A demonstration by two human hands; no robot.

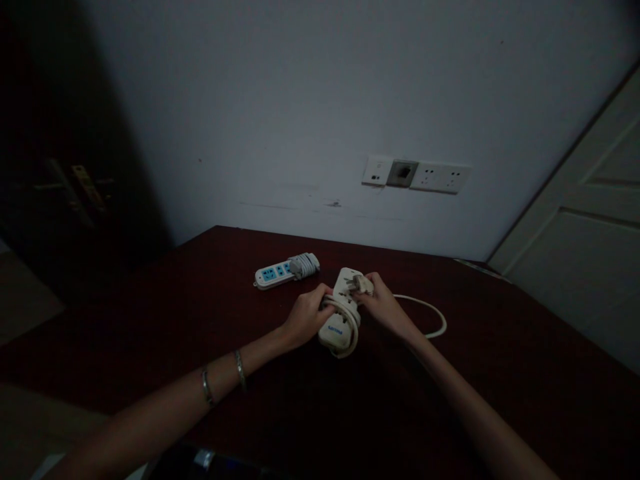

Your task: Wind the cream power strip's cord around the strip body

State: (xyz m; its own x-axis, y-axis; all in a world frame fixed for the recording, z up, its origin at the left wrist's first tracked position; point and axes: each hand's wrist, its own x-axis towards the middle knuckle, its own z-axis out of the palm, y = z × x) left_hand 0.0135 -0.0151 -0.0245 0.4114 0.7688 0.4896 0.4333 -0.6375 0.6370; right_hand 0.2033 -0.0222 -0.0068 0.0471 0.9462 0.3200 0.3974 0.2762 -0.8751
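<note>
So the white power strip [343, 310] sits near the middle of the dark red table [500, 373], long axis running roughly away from the person, tilted a bit to the right at the far end. Left hand [305, 319] is clamped on its left side, over the cord [345, 320] looped around the body. Right hand [383, 305] pinches the plug [363, 285] right at the strip's far end, so that hand is the closer one to the plug. The loose cord trails off right in a curve. A second strip [285, 270], already bundled, lies further back to the left.
</note>
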